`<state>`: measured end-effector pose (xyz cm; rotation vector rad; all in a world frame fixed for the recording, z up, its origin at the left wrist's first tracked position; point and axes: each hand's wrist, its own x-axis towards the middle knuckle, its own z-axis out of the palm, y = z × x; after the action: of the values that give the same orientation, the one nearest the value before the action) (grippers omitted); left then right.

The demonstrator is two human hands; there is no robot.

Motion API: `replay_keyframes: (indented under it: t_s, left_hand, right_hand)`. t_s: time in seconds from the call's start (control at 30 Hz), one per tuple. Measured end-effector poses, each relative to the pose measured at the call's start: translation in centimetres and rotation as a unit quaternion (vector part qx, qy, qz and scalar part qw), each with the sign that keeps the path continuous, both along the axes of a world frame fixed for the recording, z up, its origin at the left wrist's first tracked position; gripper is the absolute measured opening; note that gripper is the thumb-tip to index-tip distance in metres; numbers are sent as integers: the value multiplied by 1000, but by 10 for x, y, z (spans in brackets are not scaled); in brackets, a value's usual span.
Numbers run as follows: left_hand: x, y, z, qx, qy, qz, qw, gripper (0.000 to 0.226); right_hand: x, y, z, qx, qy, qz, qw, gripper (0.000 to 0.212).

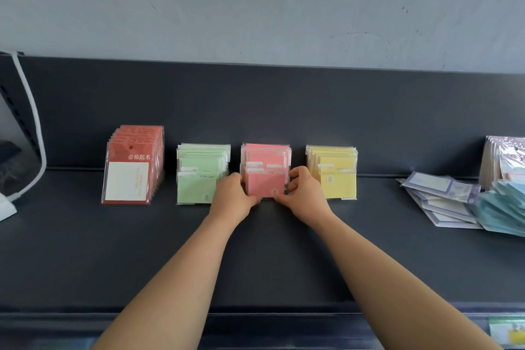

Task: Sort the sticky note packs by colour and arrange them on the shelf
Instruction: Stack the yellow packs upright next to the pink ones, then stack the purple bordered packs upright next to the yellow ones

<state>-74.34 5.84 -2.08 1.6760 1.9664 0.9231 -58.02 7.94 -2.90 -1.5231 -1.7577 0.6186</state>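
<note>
Three upright rows of sticky note packs stand side by side against the back of the dark shelf [85, 250]: green packs [199, 179] on the left, pink packs [265, 176] in the middle, yellow packs [336, 176] on the right. My left hand [231, 199] grips the left edge of the front pink pack. My right hand [302, 193] grips its right edge, fingers curled round it. Both hands sit at the base of the pink row.
A row of red packs with white labels [132, 167] stands left of the green ones. At the far right lie loose purple-edged packs [439, 199], blue packs [508, 207] and an upright stack [504, 159]. A white cable [34, 122] hangs at the far left.
</note>
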Motion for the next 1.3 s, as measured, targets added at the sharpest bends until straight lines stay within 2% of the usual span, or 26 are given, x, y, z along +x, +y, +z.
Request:
replay_keyframes:
  t_s: [0.3, 0.5, 0.6, 0.7, 0.77, 0.97, 1.1, 1.3]
  left_hand:
    - [2, -8, 7, -2, 10, 10, 1000, 52]
    - [8, -23, 18, 122, 147, 19, 981, 50]
    - [20, -31, 28, 183, 196, 6, 963, 47]
    - [40, -36, 33, 217, 210, -25, 953, 41]
    - [60, -37, 35, 224, 207, -52, 951, 41]
    - [146, -38, 34, 202, 182, -151, 951, 38]
    - [205, -20, 30, 141, 176, -176, 958, 43]
    - [288, 14, 30, 39, 140, -173, 974, 44]
  right_hand:
    - [-1, -6, 4, 5, -17, 1, 1000, 58]
    - [13, -20, 18, 48, -122, -13, 991, 71]
    - [27, -31, 25, 66, -179, -3, 982, 60]
    - [51, -44, 27, 81, -209, -26, 974, 47]
    - [72, -52, 26, 75, -216, -47, 972, 46]
    - [163, -58, 19, 49, -215, -132, 967, 46]
    - [231, -47, 14, 37, -270, -178, 945, 33]
    - [302, -35, 6, 32, -348, -153, 924, 37]
